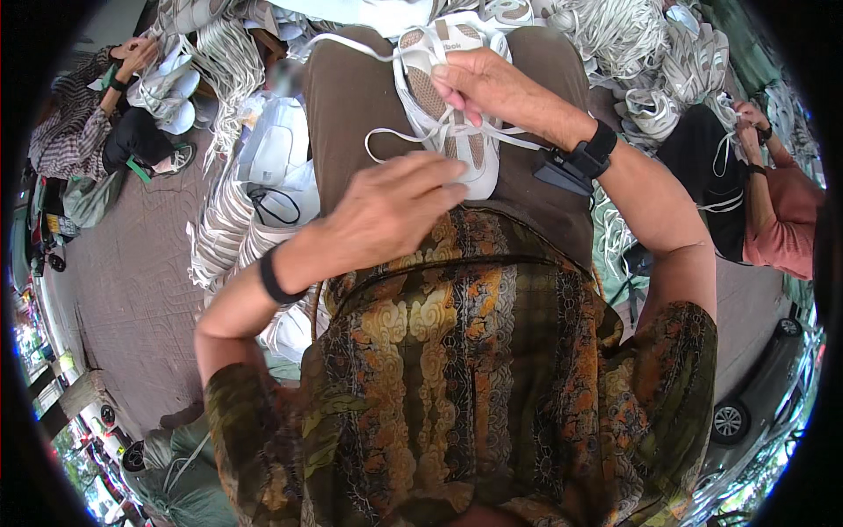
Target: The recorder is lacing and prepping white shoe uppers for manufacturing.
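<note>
A white and beige sneaker upper (448,104) lies on my lap between my brown-trousered thighs, its toe towards me. A white shoelace (406,136) is threaded through the eyelets nearest the toe. Its loose ends trail out to both sides, one looping past the left edge. My right hand (481,83) is over the middle of the shoe, thumb and fingers pinched on the lace. Beside the toe, my left hand (395,209) has its fingers stretched and slightly apart, with nothing visible in them. A black device is strapped at my right wrist.
Stacked pale shoe parts (230,233) and a clear plastic bag (279,149) are at my left. Bundles of white laces (615,35) and more shoes (654,110) lie ahead to the right. One person (92,114) sits at the left, another (777,206) at the right, both handling laces or shoes.
</note>
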The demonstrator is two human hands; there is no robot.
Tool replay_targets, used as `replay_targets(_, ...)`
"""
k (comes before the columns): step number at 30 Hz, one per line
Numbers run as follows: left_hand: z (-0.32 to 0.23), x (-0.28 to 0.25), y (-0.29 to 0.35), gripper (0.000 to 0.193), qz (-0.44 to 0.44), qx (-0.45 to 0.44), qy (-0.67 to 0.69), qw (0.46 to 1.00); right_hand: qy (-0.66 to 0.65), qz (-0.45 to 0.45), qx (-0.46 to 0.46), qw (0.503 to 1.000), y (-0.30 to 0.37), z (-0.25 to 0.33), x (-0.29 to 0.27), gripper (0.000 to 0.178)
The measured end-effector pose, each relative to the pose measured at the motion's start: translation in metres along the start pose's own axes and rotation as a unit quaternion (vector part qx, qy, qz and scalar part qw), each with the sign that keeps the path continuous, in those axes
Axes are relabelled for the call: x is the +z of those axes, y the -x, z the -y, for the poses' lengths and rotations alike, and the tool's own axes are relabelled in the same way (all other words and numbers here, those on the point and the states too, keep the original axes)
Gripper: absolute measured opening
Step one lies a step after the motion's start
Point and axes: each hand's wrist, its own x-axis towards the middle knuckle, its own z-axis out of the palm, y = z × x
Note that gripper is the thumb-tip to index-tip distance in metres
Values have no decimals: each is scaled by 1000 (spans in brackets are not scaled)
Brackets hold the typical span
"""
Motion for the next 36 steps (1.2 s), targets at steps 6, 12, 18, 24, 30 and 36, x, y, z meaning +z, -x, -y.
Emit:
replay_targets(6,-1,37,-1,36,79,-23,-7,997,-16,-66,-29,997,-2,46,-9,38)
replay_targets(12,3,22,14,34,-18,-98,-42,994,-134,-78,70,985,-14,80,-22,30)
replay_targets(18,25,29,12,20,-27,-212,-41,976,-165,-101,45,980,-22,88,-29,32)
replay_targets(24,30,28,7,16,1,-214,-2,977,-187,-111,21,976,-28,72,-32,31)
replay_targets(30,25,23,-3,14,-16,-342,138,929,-143,-125,30,981,-27,85,-26,30)
replay_targets(36,38,42,-2,11,-21,-308,135,941,-135,-137,36,981,-27,80,-30,30)
